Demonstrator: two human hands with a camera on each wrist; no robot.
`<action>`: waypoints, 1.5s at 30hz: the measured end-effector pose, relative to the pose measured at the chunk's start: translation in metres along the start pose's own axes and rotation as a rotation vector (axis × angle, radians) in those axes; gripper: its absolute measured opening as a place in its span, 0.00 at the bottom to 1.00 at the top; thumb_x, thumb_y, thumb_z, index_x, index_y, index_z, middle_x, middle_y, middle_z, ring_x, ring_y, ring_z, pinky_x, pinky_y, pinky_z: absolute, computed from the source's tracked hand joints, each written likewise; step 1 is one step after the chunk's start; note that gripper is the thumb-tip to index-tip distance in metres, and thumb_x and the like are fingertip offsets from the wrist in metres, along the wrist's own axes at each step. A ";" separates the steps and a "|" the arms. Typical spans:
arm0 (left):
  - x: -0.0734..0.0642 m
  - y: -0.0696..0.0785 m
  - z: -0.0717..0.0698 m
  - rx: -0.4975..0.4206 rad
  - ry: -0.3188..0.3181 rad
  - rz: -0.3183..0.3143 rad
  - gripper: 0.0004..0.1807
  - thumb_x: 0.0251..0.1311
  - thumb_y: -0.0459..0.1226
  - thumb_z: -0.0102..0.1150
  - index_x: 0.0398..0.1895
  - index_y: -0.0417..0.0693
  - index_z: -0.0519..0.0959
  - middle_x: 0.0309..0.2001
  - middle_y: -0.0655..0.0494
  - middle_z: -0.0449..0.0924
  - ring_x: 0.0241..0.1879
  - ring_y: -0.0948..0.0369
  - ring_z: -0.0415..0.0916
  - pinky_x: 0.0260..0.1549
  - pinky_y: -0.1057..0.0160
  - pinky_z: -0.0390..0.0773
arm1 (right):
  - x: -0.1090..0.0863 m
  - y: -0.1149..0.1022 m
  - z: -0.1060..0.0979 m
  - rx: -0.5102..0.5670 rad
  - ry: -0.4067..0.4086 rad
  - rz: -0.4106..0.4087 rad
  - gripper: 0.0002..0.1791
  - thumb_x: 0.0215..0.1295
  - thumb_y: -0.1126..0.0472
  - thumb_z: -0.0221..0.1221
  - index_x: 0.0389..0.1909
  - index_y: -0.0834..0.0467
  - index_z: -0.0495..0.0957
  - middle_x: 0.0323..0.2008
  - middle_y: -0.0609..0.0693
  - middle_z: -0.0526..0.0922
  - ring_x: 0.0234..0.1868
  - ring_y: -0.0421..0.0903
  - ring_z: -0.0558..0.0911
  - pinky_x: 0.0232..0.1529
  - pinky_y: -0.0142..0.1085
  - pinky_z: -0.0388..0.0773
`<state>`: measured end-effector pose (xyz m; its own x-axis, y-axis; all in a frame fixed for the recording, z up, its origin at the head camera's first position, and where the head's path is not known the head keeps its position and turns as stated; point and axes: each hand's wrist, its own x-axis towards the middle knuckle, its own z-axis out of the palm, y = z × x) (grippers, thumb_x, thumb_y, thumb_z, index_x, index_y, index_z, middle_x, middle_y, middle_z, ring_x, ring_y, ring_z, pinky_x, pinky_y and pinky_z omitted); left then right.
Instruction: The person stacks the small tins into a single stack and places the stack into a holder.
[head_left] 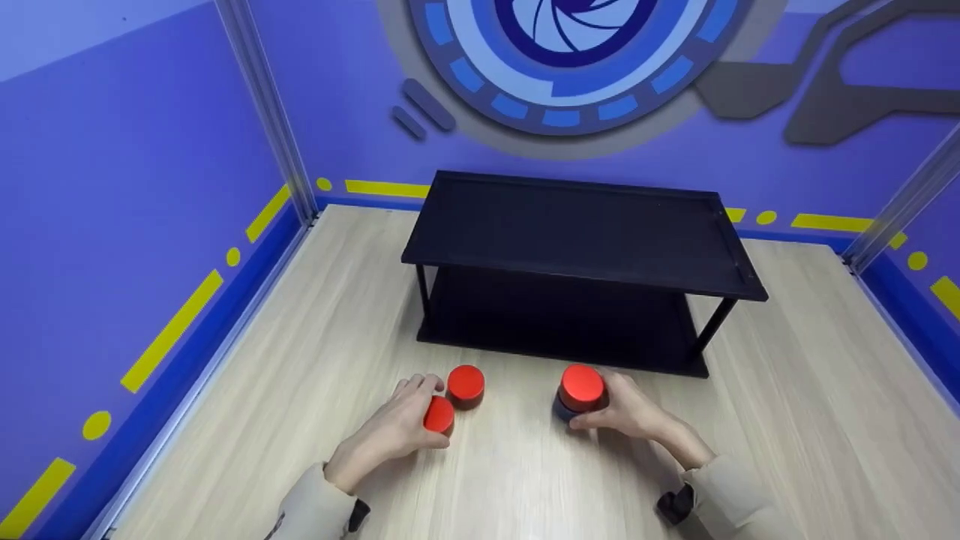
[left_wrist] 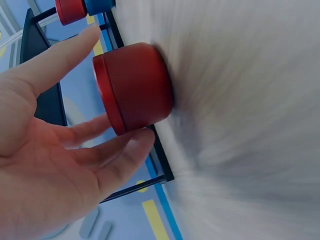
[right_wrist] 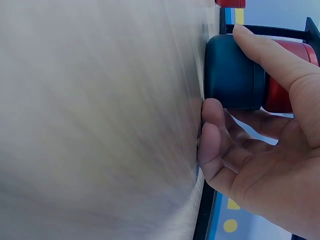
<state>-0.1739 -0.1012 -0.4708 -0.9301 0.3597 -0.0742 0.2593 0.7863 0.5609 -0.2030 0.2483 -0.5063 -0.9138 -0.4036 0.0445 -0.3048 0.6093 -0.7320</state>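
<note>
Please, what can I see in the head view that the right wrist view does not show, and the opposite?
Only the head view: the left hand, both sleeves and the round wall picture.
Only the right wrist view: the palm side of the right hand and the thin line round the blue can near its top.
Both: the right hand, the red can on the blue can, the black shelf and the wooden table.

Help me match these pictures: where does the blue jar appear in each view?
Head: blue jar just right of centre, lower half, beneath a red jar, at the right hand.
Left wrist: blue jar at the top edge, left of centre, cut off.
Right wrist: blue jar right of centre, upper half.
Shared landmark: black shelf.
</note>
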 end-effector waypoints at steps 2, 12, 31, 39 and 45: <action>-0.001 -0.002 0.000 0.000 0.004 0.012 0.33 0.39 0.36 0.75 0.52 0.45 0.71 0.45 0.53 0.72 0.46 0.57 0.66 0.43 0.56 0.73 | 0.000 0.000 0.001 -0.001 0.002 -0.002 0.41 0.40 0.52 0.76 0.57 0.64 0.73 0.49 0.54 0.83 0.50 0.50 0.82 0.54 0.44 0.77; -0.005 -0.010 0.001 -0.010 -0.005 0.048 0.32 0.40 0.28 0.72 0.53 0.48 0.71 0.46 0.54 0.73 0.48 0.56 0.68 0.44 0.53 0.75 | 0.002 -0.001 0.001 0.007 -0.006 -0.008 0.42 0.41 0.52 0.76 0.58 0.65 0.72 0.50 0.55 0.82 0.52 0.51 0.81 0.55 0.45 0.76; -0.007 0.003 0.000 0.004 -0.018 0.109 0.30 0.43 0.31 0.71 0.53 0.50 0.71 0.47 0.55 0.74 0.48 0.57 0.70 0.44 0.56 0.76 | 0.000 0.001 0.001 0.004 0.004 -0.009 0.42 0.41 0.51 0.76 0.58 0.64 0.72 0.50 0.54 0.82 0.52 0.51 0.81 0.55 0.43 0.76; -0.004 0.012 -0.003 0.000 -0.026 0.133 0.30 0.45 0.34 0.71 0.54 0.51 0.71 0.49 0.55 0.73 0.48 0.58 0.70 0.45 0.57 0.75 | 0.000 0.001 0.001 -0.006 0.011 0.002 0.43 0.41 0.51 0.76 0.59 0.65 0.71 0.51 0.56 0.82 0.53 0.52 0.81 0.56 0.49 0.75; -0.001 0.018 -0.005 -0.010 -0.041 0.143 0.30 0.45 0.35 0.71 0.55 0.53 0.71 0.50 0.55 0.73 0.47 0.59 0.70 0.44 0.59 0.75 | 0.000 0.001 0.002 -0.007 0.014 -0.005 0.42 0.41 0.51 0.76 0.57 0.65 0.72 0.50 0.55 0.82 0.52 0.52 0.81 0.55 0.48 0.76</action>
<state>-0.1698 -0.0893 -0.4563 -0.8726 0.4878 -0.0266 0.3853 0.7206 0.5764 -0.2032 0.2480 -0.5084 -0.9159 -0.3972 0.0577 -0.3113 0.6123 -0.7267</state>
